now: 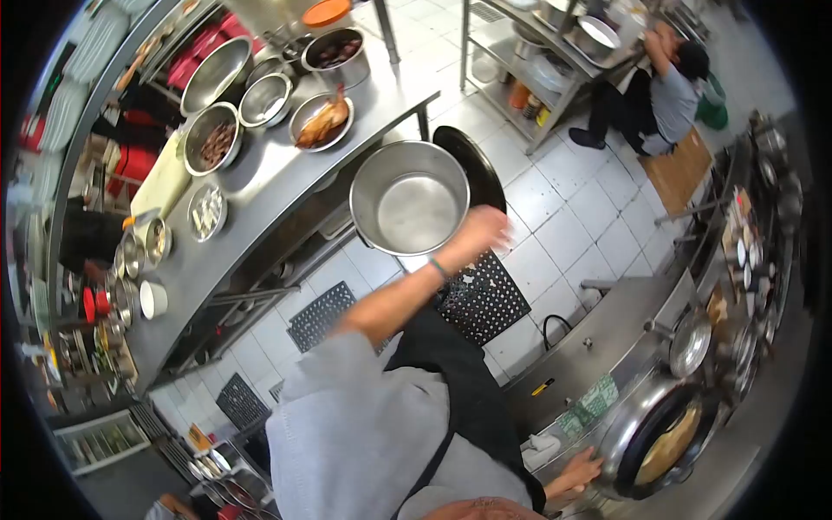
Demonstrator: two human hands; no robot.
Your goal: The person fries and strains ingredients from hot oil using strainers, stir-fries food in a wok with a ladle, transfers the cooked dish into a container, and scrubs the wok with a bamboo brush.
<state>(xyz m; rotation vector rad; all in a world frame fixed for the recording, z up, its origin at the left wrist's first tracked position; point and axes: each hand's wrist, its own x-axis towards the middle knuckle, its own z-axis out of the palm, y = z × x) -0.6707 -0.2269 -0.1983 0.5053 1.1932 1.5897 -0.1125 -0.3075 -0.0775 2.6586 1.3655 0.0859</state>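
Note:
My left hand, with a dark band at the wrist, is beside the right rim of a large, bare-bottomed metal stockpot. Motion smears its fingers, and whether they touch the pot cannot be made out. Down at the lower right, my right hand has its fingers stretched out near the metal ring around a dark wok. Yellowish-brown liquid lies in the wok. Close to this hand are a white cloth and a green patterned cloth.
A steel counter at left bears a bowl with cooked poultry, a bowl of meat pieces and a pot of dark food. Black perforated mats lie on the tiles. Another person sits low at the upper right, by a shelf unit.

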